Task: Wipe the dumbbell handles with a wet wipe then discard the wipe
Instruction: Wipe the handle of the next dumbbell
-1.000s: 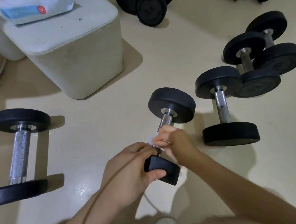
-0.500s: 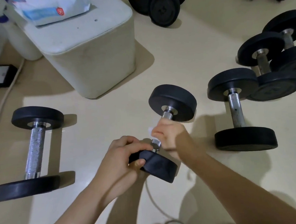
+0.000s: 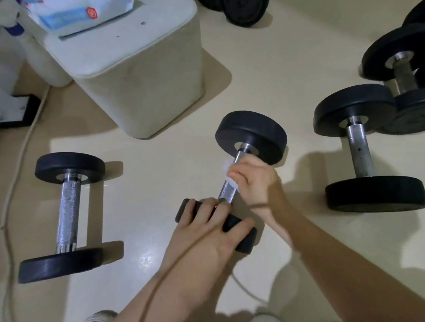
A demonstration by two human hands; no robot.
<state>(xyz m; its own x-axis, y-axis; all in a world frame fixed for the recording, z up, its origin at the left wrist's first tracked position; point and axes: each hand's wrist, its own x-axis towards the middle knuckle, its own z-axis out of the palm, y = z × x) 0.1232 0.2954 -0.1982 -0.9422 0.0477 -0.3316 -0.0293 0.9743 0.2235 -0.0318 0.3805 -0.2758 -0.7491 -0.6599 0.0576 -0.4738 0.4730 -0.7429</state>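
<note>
A black dumbbell point(image 3: 251, 133) with a knurled steel handle point(image 3: 227, 193) lies on the cream floor at the centre. My right hand point(image 3: 254, 180) grips a white wet wipe point(image 3: 228, 168) wrapped round the upper part of that handle. My left hand point(image 3: 211, 226) curls over the near black weight point(image 3: 244, 231) and holds it steady. Part of the near weight is hidden under my fingers.
Another dumbbell point(image 3: 66, 213) lies to the left, a third point(image 3: 361, 148) to the right with more stacked behind it point(image 3: 406, 76). A white bin point(image 3: 137, 73) with a wipes pack point(image 3: 80, 11) on top stands at the back. A white cable point(image 3: 17, 159) runs along the left.
My right hand has slid the wipe up the handle from near the lower weight toward the far weight, baring the lower handle. My left hand stays on the near weight.
</note>
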